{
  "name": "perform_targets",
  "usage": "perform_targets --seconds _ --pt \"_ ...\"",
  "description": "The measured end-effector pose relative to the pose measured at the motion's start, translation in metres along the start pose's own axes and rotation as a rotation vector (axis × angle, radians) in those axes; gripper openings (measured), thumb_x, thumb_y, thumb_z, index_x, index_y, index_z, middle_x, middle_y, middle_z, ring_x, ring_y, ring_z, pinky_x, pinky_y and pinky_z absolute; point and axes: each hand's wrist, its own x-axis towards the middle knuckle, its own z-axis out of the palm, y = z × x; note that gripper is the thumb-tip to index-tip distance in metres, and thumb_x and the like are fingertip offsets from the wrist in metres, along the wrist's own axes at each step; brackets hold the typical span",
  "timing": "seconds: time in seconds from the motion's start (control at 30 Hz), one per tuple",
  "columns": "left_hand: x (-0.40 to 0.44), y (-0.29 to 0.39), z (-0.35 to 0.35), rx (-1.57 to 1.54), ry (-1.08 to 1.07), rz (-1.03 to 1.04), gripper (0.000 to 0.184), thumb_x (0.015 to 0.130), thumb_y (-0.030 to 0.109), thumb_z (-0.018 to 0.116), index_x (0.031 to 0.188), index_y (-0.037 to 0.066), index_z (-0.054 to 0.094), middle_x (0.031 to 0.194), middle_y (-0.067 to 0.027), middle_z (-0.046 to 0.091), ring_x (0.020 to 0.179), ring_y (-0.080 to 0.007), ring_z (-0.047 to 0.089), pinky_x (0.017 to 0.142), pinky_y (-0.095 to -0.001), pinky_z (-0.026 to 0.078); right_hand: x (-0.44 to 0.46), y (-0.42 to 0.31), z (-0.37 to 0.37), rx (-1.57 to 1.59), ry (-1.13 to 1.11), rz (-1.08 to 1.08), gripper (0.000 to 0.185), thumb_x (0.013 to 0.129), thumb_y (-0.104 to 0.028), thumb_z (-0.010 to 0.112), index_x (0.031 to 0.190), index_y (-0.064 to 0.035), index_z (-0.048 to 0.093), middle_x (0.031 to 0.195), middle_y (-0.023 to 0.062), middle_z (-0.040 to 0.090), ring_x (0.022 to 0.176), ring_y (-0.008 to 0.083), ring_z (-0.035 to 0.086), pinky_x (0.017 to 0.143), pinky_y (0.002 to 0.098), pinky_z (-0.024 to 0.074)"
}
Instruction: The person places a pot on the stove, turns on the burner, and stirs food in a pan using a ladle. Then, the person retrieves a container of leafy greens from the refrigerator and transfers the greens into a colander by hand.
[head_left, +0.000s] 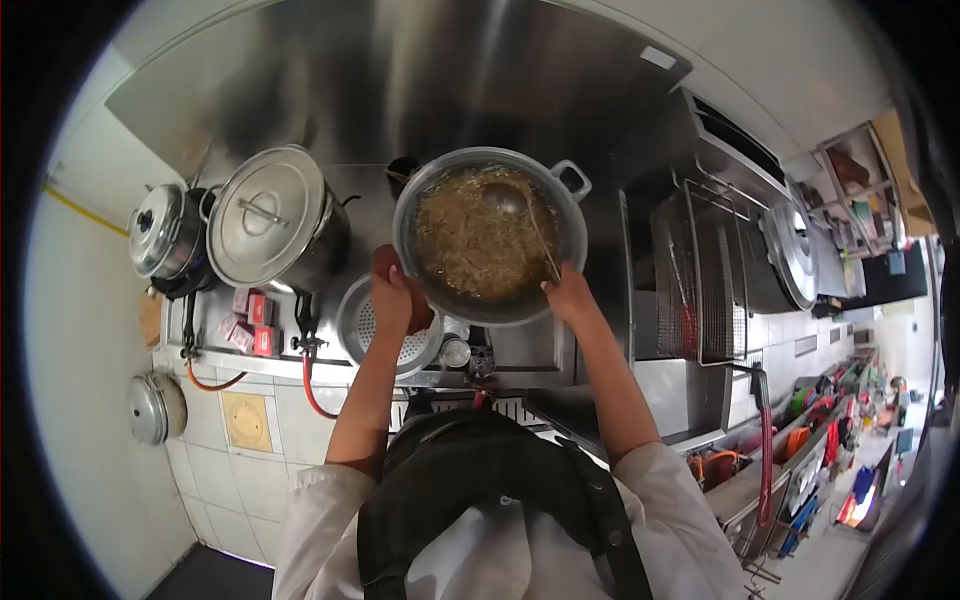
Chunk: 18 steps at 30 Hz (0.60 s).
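- Head camera: I see a big pan [572, 235] in front of the person, on the cooking counter [510, 345]. Lots of brown bits [470, 240] sit in it in bubbly liquid, maybe hot oil. It looks to me like the stirring step, or turning the food over.
- The tall pot [265, 220] to the left has its lid on, so I can't see inside.
- On the right, a wire basket [715, 280] stands by a pot with a lid. I can't tell what the basket holds.
- A strainer [367, 325] full of holes is under the left arm. The arm hides some of it.
- The ladle [505, 198] has its round end in the pan, near the far side, among the food.
- The right hand [567, 292] is curled tight on the ladle's handle. I think the next move calls for slow, gentle pushes, so nothing splashes.
- The left hand [393, 298] is wrapped on a brown thing [421, 312], maybe a cloth, at the pan's near left side. It should keep the pan steady.
- Little red boxes [265, 340] lie left of the strainer.
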Motion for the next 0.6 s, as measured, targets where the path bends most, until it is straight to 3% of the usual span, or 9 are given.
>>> perform_targets --seconds 0.1,0.2,0.27,0.33,0.4,0.5,0.6 --pt "0.001 -0.003 0.000 -0.022 -0.029 -0.009 0.049 0.092 0.029 0.043 0.119 -0.012 0.040 0.108 -0.0346 0.053 0.103 -0.0457 0.052 0.085 -0.0470 0.043 0.016 -0.001 -0.030 0.064 -0.074 0.142 0.042 0.083 -0.016 0.061 0.114 0.0072 0.044 0.099 0.0279 0.058 0.088 0.0400 0.060 0.075 0.0406 0.0492" --pt "-0.002 0.004 -0.004 -0.082 -0.036 0.021 0.049 0.093 0.028 0.042 0.121 -0.012 0.038 0.113 -0.0335 0.052 0.107 -0.0442 0.051 0.088 -0.0452 0.042 0.053 0.023 -0.009 0.017 0.001 0.208 0.039 0.083 -0.016 0.061 0.108 0.0094 0.045 0.102 0.0276 0.058 0.091 0.0391 0.060 0.070 0.0443 0.0502" --pt "-0.001 0.004 -0.003 -0.097 -0.023 0.029 0.049 0.093 0.028 0.042 0.121 -0.012 0.038 0.114 -0.0328 0.051 0.107 -0.0441 0.050 0.089 -0.0447 0.041 0.070 0.023 0.009 0.047 -0.129 0.270 0.029 0.085 -0.016 0.059 0.097 0.0068 0.047 0.087 0.0209 0.060 0.075 0.0323 0.061 0.056 0.0408 0.0488" --pt "0.003 -0.006 0.004 -0.073 -0.007 0.009 0.049 0.093 0.028 0.042 0.121 -0.012 0.038 0.114 -0.0324 0.051 0.107 -0.0440 0.050 0.090 -0.0442 0.041 0.084 0.025 0.014 0.267 -0.443 0.415 0.021 0.087 -0.017 0.057 0.086 0.0020 0.047 0.072 0.0122 0.056 0.059 0.0228 0.057 0.044 0.0341 0.0444" --pt "0.001 0.003 -0.003 -0.044 -0.057 -0.038 0.049 0.093 0.028 0.042 0.122 -0.011 0.037 0.115 -0.0324 0.051 0.108 -0.0441 0.050 0.091 -0.0441 0.041 0.089 0.022 0.008 0.685 -0.937 0.631 0.021 0.090 -0.019 0.052 0.075 -0.0051 0.046 0.058 0.0015 0.048 0.044 0.0108 0.047 0.035 0.0241 0.0368" --pt "-0.001 0.006 -0.003 -0.031 -0.057 -0.045 0.050 0.093 0.029 0.042 0.122 -0.011 0.036 0.114 -0.0328 0.051 0.107 -0.0448 0.050 0.090 -0.0447 0.041 0.080 0.016 0.012 0.810 -1.086 0.683 0.031 0.091 -0.019 0.052 0.065 -0.0113 0.038 0.050 -0.0052 0.031 0.037 0.0028 0.026 0.031 0.0165 0.0227" --pt "0.002 -0.001 0.001 -0.040 -0.031 0.000 0.051 0.092 0.028 0.043 0.123 -0.012 0.035 0.112 -0.0343 0.051 0.104 -0.0457 0.052 0.088 -0.0454 0.043 0.071 0.025 0.001 0.912 -1.240 0.619 0.031 0.092 -0.019 0.051 0.065 -0.0120 0.037 0.050 -0.0055 0.034 0.036 0.0018 0.027 0.030 0.0156 0.0216"
